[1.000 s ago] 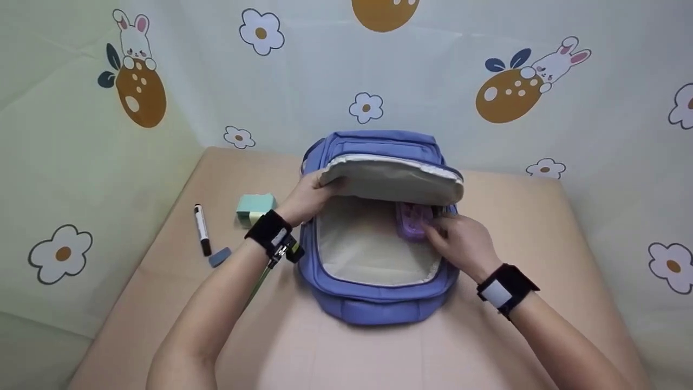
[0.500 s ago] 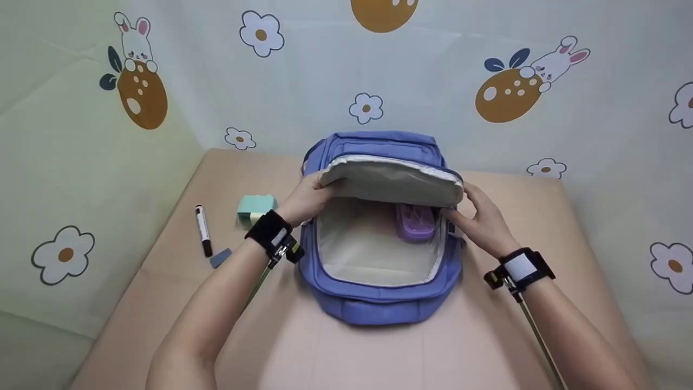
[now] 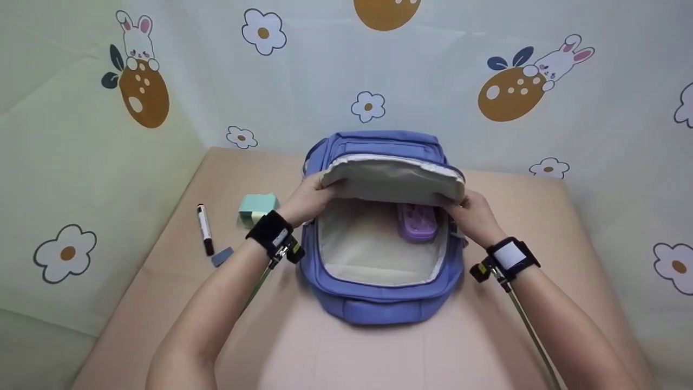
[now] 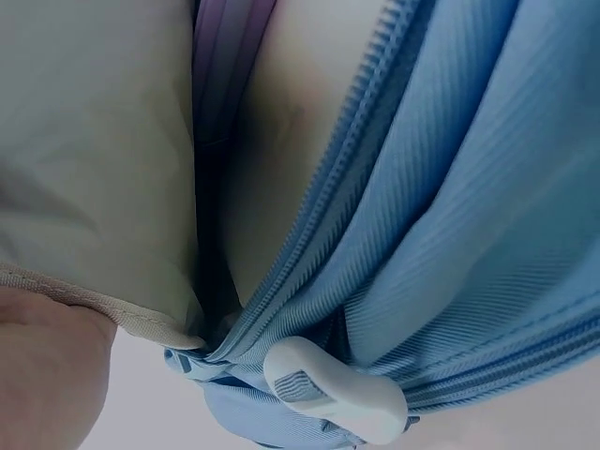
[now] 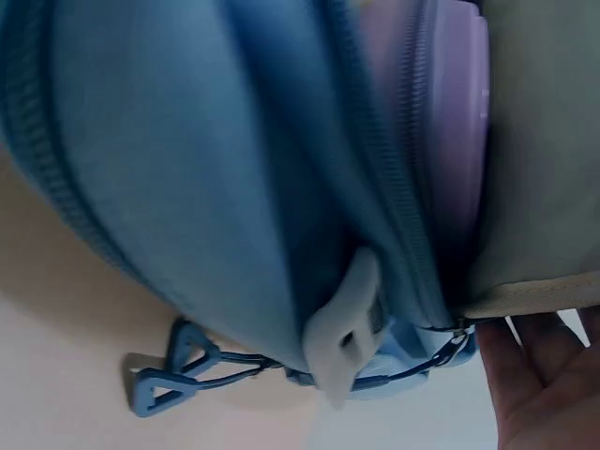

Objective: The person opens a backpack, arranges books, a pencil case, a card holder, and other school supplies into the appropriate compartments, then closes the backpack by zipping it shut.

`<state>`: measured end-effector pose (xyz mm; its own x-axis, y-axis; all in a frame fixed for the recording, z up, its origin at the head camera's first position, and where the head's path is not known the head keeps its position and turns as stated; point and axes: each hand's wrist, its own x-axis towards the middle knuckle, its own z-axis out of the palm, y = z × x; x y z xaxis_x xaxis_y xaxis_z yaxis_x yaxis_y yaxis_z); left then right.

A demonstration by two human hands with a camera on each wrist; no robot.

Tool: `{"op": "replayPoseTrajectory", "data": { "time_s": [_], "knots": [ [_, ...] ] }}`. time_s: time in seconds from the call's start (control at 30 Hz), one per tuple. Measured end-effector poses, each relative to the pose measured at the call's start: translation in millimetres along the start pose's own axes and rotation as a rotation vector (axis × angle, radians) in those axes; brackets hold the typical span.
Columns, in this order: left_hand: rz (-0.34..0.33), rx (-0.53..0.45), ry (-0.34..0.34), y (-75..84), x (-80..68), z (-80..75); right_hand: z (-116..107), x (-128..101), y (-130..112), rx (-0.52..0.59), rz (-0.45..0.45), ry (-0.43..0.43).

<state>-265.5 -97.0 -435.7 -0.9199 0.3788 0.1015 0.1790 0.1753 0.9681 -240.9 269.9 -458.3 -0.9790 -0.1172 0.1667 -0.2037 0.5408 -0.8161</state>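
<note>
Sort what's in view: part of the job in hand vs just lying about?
In use:
- backpack, main pocket open
- flap, gripped by left hand and right hand
- purple case, inside the backpack

Lying about, left on the table:
- marker
- green block
- small blue piece
</note>
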Motion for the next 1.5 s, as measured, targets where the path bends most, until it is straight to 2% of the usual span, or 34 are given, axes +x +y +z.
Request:
{"op": "replayPoseTrajectory", "data": {
  "time_s": [0.13,0.23,0.37,0.47,0.57,0.7,0.8,0.93,1.0,1.07,1.3,1.4,1.5],
  "knots": [
    [-0.011,0.003,-0.001,-0.4,-2.0,-3.5,1.5,5.2,-6.3,0.005,0.064,0.019],
    [-0.037,0.017,-0.04,-0.3,-4.7,-10.0,2.1,8.1,-9.7,-0.003,0.106,0.045],
    [-0.061,0.079,-0.059,-1.5,-14.5,-31.2,1.5,8.9,-12.8,0.003,0.146,0.053],
    [-0.052,0.14,-0.024,-2.7,-23.5,-52.1,0.9,8.6,-14.7,0.002,0.151,0.043],
    [-0.081,0.285,0.048,-2.2,-30.3,-68.7,-0.2,8.4,-14.7,-0.011,0.145,0.041],
    [-0.197,0.569,0.113,-8.5,-37.7,-82.5,-0.8,7.8,-12.3,-0.013,0.143,0.043],
    [-0.281,0.757,0.065,-19.5,-42.7,-88.9,0.2,7.0,-11.9,-0.008,0.14,0.035],
    [-0.381,0.912,0.019,-33.4,-48.3,-94.4,1.7,6.6,-13.6,0.002,0.132,0.024],
    [-0.415,0.939,0.033,-39.2,-50.1,-95.9,2.3,7.4,-15.0,0.0,0.121,0.024],
    [-0.42,0.949,0.058,-45.1,-49.6,-95.6,2.2,7.4,-14.8,-0.01,0.118,0.029],
    [-0.367,0.958,0.115,-59.2,-50.5,-91.8,2.8,9.1,-14.9,-0.022,0.125,0.044],
    [-0.335,0.966,0.127,-58.3,-53.3,-90.6,3.6,9.6,-14.1,-0.021,0.129,0.044],
    [-0.31,0.951,0.115,-49.3,-56.9,-86.4,4.0,9.9,-12.8,-0.023,0.134,0.044]
  ]
}}
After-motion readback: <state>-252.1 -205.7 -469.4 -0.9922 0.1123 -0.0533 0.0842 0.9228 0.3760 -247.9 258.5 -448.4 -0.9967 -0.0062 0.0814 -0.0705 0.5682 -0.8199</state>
